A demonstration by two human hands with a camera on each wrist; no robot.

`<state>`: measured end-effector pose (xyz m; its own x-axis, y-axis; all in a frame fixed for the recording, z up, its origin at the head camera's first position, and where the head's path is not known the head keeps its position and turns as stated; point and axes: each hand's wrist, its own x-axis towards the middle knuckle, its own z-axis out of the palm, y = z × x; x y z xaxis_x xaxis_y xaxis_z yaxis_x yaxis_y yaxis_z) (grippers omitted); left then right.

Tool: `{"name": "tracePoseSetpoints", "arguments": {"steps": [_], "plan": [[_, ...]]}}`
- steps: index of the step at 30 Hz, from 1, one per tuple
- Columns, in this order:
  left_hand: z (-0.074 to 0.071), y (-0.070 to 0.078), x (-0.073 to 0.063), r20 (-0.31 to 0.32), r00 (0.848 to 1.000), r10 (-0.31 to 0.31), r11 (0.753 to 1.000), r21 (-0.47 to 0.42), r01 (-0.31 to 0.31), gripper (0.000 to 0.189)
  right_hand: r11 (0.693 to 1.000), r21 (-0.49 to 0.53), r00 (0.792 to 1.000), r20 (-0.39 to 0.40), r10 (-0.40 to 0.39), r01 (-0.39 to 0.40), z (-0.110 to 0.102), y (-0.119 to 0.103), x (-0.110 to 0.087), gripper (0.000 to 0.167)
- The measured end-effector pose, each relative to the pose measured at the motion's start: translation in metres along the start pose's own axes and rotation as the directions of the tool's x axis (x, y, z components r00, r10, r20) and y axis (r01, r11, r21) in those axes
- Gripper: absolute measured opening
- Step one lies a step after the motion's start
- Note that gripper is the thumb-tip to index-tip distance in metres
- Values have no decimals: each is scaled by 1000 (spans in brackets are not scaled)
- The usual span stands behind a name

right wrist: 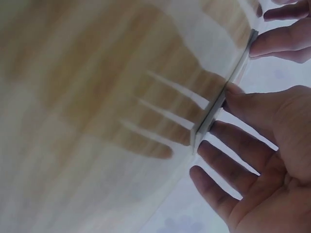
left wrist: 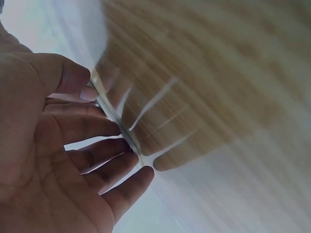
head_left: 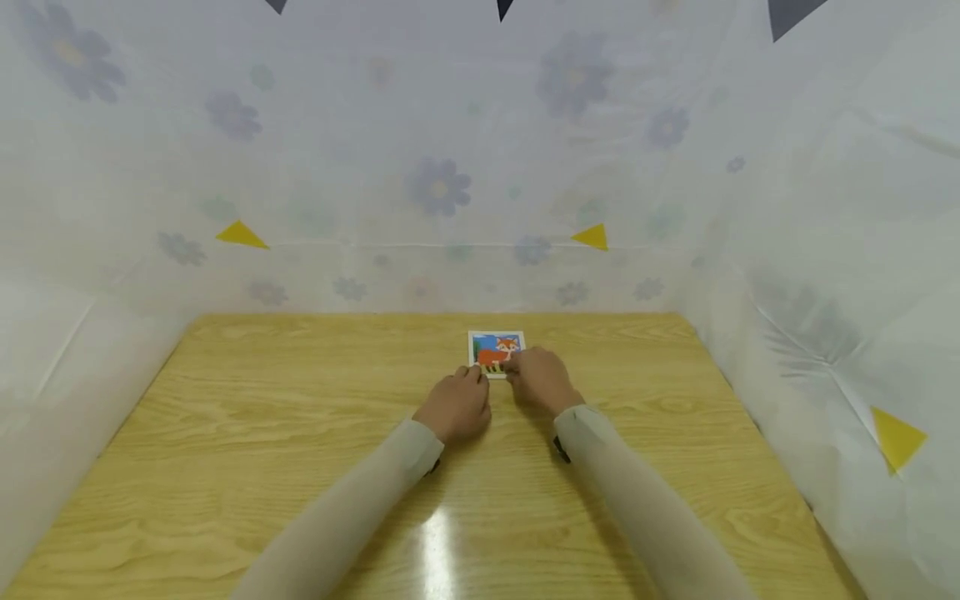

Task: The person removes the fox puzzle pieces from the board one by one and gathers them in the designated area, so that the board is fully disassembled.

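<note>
Pale, translucent sheeting (head_left: 337,158) printed with soft grey-mauve flowers (head_left: 440,187) encloses three sides of a glossy, wood-grain tabletop (head_left: 315,367). Yellow triangles (head_left: 595,237) dot the sheeting, and dark points (head_left: 791,15) poke into the top of the head view.

Near the far edge of the tabletop, slightly right of centre, lies a small, flat picture (head_left: 492,353) of an orange fox against blue, with a white border. It looks wider than it is deep, its longer side running left to right across the person's reach. Both forearms, in light sleeves (head_left: 367,492), extend forward toward it, so the picture sits directly ahead of the hands.

The left hand (head_left: 457,404) is at the near-left corner, its fingertips just meeting the border. The left wrist view shows its fingers mostly extended and loosely spread along the thin edge, touching it rather than wrapping around it.

The right hand (head_left: 545,379) is the nearer to the picture's middle: its fingertips overlap the lower right part, beside the fox's chest. In the right wrist view the thumb meets the near edge and the other visible fingers reach out fairly straight; the index finger is hidden, so I cannot tell whether this hand is pinching or only pressing.
</note>
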<state>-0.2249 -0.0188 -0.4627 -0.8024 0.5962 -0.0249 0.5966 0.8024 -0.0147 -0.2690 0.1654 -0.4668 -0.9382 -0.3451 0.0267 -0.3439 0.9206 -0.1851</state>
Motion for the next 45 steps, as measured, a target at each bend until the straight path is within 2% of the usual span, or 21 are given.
{"name": "tracePoseSetpoints", "arguments": {"steps": [8,17,23,31,36,39,43,45], "plan": [[-5,7,-9,3,999,41,999,19,-41,38,1000,-4,1000,-15,0,0,-1,-8,-13,18],[1,20,-20,-40,997,71,994,83,-67,30,999,47,1000,-7,3,-3,-6,-18,-32,16],[-4,25,-30,-85,994,64,997,58,-59,24,999,51,999,-40,-11,13,-7,-23,-44,18],[-2,35,-53,-189,973,136,985,131,-112,21,996,71,995,-90,-40,47,-1,-27,-67,22],[-2,39,-64,-218,961,169,978,158,-136,20,996,56,992,-109,-68,74,0,-28,-79,20],[-1,42,-70,-237,953,188,976,158,-153,19,996,63,994,-98,-49,55,1,-31,-87,19],[-2,46,-81,-239,947,215,971,155,-182,20,997,67,994,-104,-29,36,2,-36,-99,15],[-4,48,-87,-231,947,222,971,141,-193,22,997,52,992,-122,-44,51,2,-38,-106,14]]}}
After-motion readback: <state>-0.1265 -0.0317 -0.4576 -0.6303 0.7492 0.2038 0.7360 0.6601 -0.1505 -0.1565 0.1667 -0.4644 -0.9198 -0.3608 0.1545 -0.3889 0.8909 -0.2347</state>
